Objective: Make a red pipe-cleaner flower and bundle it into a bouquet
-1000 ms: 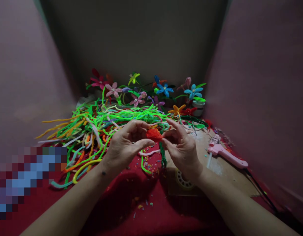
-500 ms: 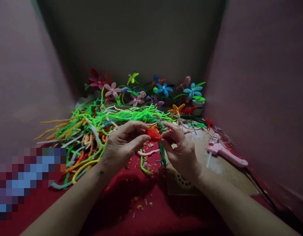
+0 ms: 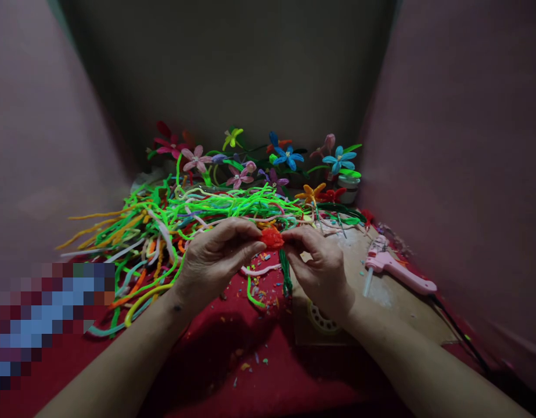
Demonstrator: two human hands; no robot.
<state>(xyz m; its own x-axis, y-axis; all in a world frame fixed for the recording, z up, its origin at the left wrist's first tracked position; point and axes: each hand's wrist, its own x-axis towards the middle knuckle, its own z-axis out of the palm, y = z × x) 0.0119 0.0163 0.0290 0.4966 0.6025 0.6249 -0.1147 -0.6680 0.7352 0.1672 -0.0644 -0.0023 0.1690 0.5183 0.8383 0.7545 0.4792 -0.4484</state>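
A small fuzzy red-orange piece, seemingly shaped from pipe cleaner (image 3: 272, 237), is held between my two hands above the red cloth. My left hand (image 3: 218, 255) pinches its left end between thumb and fingers. At the opposite end, the fingertips of my right hand (image 3: 320, 261) close on it. Just behind and below the right fingertips hangs or lies a dark green bundle of strands (image 3: 286, 273). A loose bright green pipe cleaner (image 3: 251, 290) lies on the cloth under the hands.
A tangled heap of pipe cleaners (image 3: 224, 203) spreads behind and left. Finished fuzzy flowers (image 3: 287, 157) stand along the back. At right, a pink glue gun (image 3: 402, 273) rests on a brown board (image 3: 407, 322), near a white ring-shaped item with holes (image 3: 322, 318). Scraps (image 3: 245, 367) dot the red cloth (image 3: 259, 400).
My right fingers have shifted slightly and straightened along the red piece's right end, which looks shorter and blunter now. The left hand keeps its pinch. The view has moved a little.
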